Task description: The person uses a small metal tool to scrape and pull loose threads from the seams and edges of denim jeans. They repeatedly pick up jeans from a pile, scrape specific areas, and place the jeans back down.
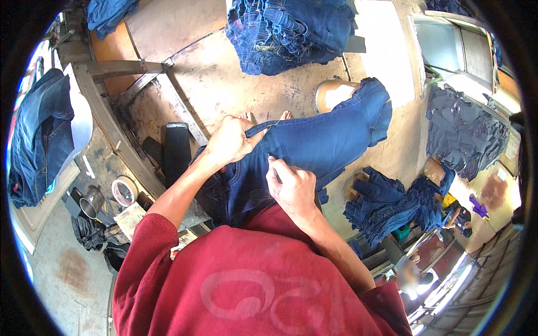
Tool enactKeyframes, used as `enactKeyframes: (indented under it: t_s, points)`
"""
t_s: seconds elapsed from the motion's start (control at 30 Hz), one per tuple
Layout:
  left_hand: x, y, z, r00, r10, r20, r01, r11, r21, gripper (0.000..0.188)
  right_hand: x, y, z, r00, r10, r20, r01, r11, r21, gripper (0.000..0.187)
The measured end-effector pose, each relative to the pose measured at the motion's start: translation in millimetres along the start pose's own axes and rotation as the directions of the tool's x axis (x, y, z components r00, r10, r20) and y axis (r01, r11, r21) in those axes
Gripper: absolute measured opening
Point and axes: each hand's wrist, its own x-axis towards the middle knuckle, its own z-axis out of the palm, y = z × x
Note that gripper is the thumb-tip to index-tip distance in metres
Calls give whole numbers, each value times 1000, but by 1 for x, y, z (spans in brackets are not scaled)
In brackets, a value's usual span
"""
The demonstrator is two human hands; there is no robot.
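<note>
Blue jeans [319,143] lie across the lap, left hand [232,140] gripping an edge, right hand [294,185] at the cloth

Nearest: red shirt [241,274] of the wearer, filling the lower middle of the view. Just beyond it, the jeans lie over the lap, one end bunched against the shirt, the other reaching out toward upper right.

Left hand: closed, holding a folded edge of the denim between thumb and fingers; a yellowish line shows along that edge. Right hand: narrow, fingers curled in, thumb and forefinger close together at the denim, below and right of the left hand. Cannot tell whether cloth or thread is between those fingertips.

Left side, a little farther: roll of tape [116,193] with a metal cup [89,206] near it and a black plastic bag [88,231] just below the cup. A dark blue garment [39,140] lies at the far left.

Beyond the jeans: bare feet [287,115], partly hidden; round tan container [325,96] behind the jeans' outer end. To the right, a loose heap of blue denim [386,207].

Farthest: large blue denim stack [288,36] at top centre; dark grey garment pile [465,126] at right.
</note>
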Motion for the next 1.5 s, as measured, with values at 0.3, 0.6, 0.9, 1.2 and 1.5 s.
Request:
enactKeyframes:
  t_s: [0.3, 0.6, 0.9, 1.2, 1.5]
  points:
    - [0, 3, -1, 1000, 7, -17, -6, 999, 33, 29, 1, 2, -3, 1000, 23, 19, -23, 1000, 0, 5]
    - [1, 2, 0, 1000, -26, 7, 26, 999, 32, 28, 1, 2, -2, 998, 46, 42, -44, 998, -50, 5]
    - [1, 4, 0, 997, -71, -11, 72, 995, 68, 31, 2, 1, -7, 984, 116, 136, -95, 984, -153, 3]
    - [-2, 2, 2, 999, -28, -28, 29, 999, 45, 29, 2, 5, -4, 998, 56, 3, -56, 998, 2, 11]
    - [-40, 39, -15, 915, 131, -381, 22, 928, 371, 51, -9, 16, -31, 974, 193, -121, -136, 920, 367, 16]
